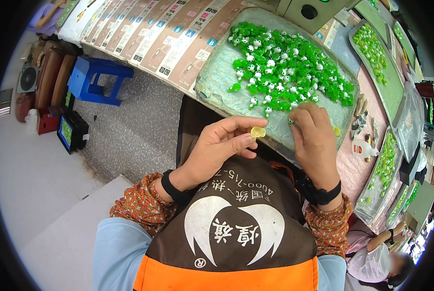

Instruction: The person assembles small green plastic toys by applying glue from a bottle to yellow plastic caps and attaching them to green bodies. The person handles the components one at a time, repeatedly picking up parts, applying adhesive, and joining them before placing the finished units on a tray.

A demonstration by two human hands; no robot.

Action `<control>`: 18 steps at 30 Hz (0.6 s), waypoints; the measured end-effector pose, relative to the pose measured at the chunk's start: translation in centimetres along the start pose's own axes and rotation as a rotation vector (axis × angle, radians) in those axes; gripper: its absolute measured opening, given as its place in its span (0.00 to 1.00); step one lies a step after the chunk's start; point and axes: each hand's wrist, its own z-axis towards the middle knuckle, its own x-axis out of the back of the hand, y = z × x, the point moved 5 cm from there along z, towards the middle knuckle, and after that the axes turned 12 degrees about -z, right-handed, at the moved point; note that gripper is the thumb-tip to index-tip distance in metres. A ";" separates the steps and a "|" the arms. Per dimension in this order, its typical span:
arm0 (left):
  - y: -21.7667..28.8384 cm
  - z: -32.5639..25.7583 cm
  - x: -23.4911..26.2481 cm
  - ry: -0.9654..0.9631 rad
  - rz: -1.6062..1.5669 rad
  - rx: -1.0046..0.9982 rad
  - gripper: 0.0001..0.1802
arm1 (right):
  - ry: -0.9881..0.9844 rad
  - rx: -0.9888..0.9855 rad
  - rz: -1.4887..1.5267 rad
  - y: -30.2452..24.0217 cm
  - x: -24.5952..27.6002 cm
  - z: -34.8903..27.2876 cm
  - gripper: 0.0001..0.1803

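Between thumb and forefinger, my left hand [224, 143] pinches a small translucent yellow cup-shaped piece [258, 132], just off the near edge of the tray. My right hand [316, 140] is over that tray's near side, its fingertips closed on a small green-and-white figurine [290, 121] that they partly cover. A heap of similar green figurines with white heads [284, 68] fills much of the worn, pale green tray [217, 80]. One more yellow piece [336, 131] lies on the tray, right of my right hand.
A machine [309, 12] stands at the tray's far edge. To the right are a white bottle [361, 148], a tray of green pieces [384, 167] and another of yellow-green pieces [370, 53]. A blue stool [98, 80] stands on the floor at left. Another person [372, 259] sits at lower right.
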 end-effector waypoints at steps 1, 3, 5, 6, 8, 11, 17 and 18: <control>0.0 0.0 -0.1 0.003 -0.009 0.003 0.21 | -0.012 0.016 -0.018 0.0 0.1 0.0 0.13; 0.1 0.1 -0.3 0.009 -0.026 0.004 0.20 | -0.029 0.022 -0.041 0.0 0.0 0.0 0.13; 0.0 0.0 -0.4 0.011 -0.022 0.009 0.20 | -0.038 0.003 -0.052 0.0 -0.2 -0.4 0.13; 0.0 0.0 -0.4 0.012 -0.021 0.010 0.20 | -0.041 -0.004 -0.026 0.0 -0.2 -0.4 0.13; 0.1 0.0 -0.5 0.013 -0.027 0.005 0.20 | -0.046 -0.019 0.025 0.2 -0.2 -0.4 0.13; 0.2 0.0 -0.6 0.006 -0.024 0.000 0.20 | -0.040 -0.049 0.087 0.6 -0.5 -0.8 0.12; -0.1 0.1 -0.7 -0.006 -0.046 -0.012 0.20 | -0.006 -0.092 0.125 0.6 -0.7 -1.2 0.11; -0.1 0.1 -0.7 -0.006 -0.050 -0.016 0.20 | 0.001 -0.137 0.181 0.6 -0.5 -1.2 0.11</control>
